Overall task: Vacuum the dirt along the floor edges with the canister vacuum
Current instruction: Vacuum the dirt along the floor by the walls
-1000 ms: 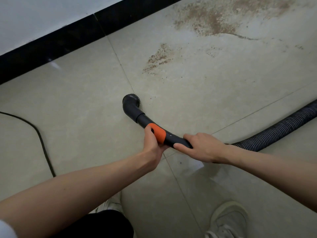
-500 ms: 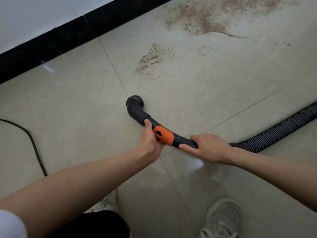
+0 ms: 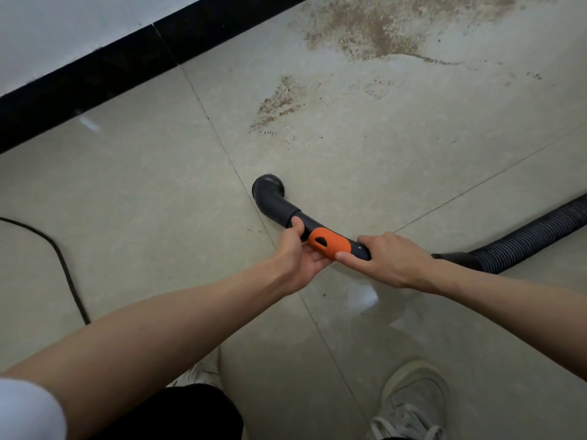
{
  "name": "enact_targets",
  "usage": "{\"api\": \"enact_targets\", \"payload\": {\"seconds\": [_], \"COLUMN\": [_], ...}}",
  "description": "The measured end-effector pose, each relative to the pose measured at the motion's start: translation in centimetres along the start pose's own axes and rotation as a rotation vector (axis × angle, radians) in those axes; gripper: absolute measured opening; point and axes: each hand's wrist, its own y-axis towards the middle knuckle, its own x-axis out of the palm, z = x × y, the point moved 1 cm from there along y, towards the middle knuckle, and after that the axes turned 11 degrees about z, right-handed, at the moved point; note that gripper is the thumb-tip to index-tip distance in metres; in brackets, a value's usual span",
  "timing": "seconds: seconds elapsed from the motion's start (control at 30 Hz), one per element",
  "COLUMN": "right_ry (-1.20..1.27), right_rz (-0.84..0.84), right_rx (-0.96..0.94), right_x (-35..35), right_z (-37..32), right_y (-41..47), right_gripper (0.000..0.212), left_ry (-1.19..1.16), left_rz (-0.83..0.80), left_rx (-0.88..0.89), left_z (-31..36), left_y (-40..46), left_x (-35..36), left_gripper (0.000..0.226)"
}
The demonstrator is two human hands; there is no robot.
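On the pale glossy tiled floor (image 3: 158, 192), near a grout line, the round brush nozzle (image 3: 268, 187) of the curved dark grey plastic vacuum wand (image 3: 279, 208) is set down, well apart from the black skirting board (image 3: 79, 84) along the wall edge. The wand is held in both hands. The left hand (image 3: 300, 255) is curled under and around the tube just ahead of the orange rubber collar (image 3: 328, 244), its thumb laid on top. The right hand (image 3: 390, 260) is wrapped over the tube just behind that collar, fingers closed round it. From there the ribbed black corrugated hose (image 3: 533, 239) runs off toward the right edge of the floor; the canister itself is not in view.

The tiles around the nozzle and toward the left edge look mostly free of dirt, so that part is judged done. Much is left: a small brown patch of dirt (image 3: 279, 103) lies beyond the nozzle, and a far larger brown smear of dirt (image 3: 374, 30) spreads near the far edge beside the skirting, with scattered specks to its right. A thin black cable (image 3: 68, 277) curves over the floor at the left. Two pale sneakers (image 3: 413, 404) are seen at the near edge.
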Motion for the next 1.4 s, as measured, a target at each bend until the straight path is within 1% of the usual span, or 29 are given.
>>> {"api": "enact_targets", "payload": {"seconds": [0.07,0.2,0.27,0.33,0.47,0.67,0.83,1.03,1.2,1.4], "right_ry": [-0.026,-0.099,-0.096,-0.082,-0.065,-0.003,0.022,0.083,0.107,0.035], "right_rz": [-0.036,-0.131,-0.142,-0.109,-0.018,0.047,0.068,0.063,0.1,0.168], "right_rx": [-0.044,-0.157,-0.175,-0.159,-0.097,0.008,0.057,0.127,0.182,0.183], "right_x": [0.0,1.1,1.8,1.8,0.4,-1.1,-1.9,-1.8,-1.7,-3.7], "right_z": [-0.3,-2.2,-2.9,-3.2,-3.7,-4.8,-6.4,-8.5,-9.8,-9.5], "right_y": [0.2,0.8,1.0,1.5,3.6,7.1,9.7,11.1,11.8,13.4], "right_gripper": [0.057,0.054,0.054,0.053,0.054,0.058,0.061,0.06,0.066,0.062], "left_ry": [-0.023,-0.09,-0.089,-0.108,-0.115,-0.165,-0.209,-0.149,-0.072,-0.045], "left_rz": [0.072,0.288,0.322,0.294,0.188,0.081,0.05,0.006,-0.016,-0.055], "left_rx": [0.034,0.106,0.12,0.122,0.136,0.168,0.189,0.14,0.123,0.112], "left_z": [-0.8,-2.1,-2.0,-1.1,2.0,6.5,9.3,11.8,13.8,15.6], "left_y": [0.2,0.8,0.8,1.0,1.5,2.6,4.0,4.8,5.0,5.6], "left_x": [-0.3,-2.4,-3.3,-3.2,-1.6,1.3,2.2,2.0,1.9,3.9], "left_gripper": [0.052,0.048,0.047,0.048,0.054,0.056,0.054,0.053,0.048,0.046]}}
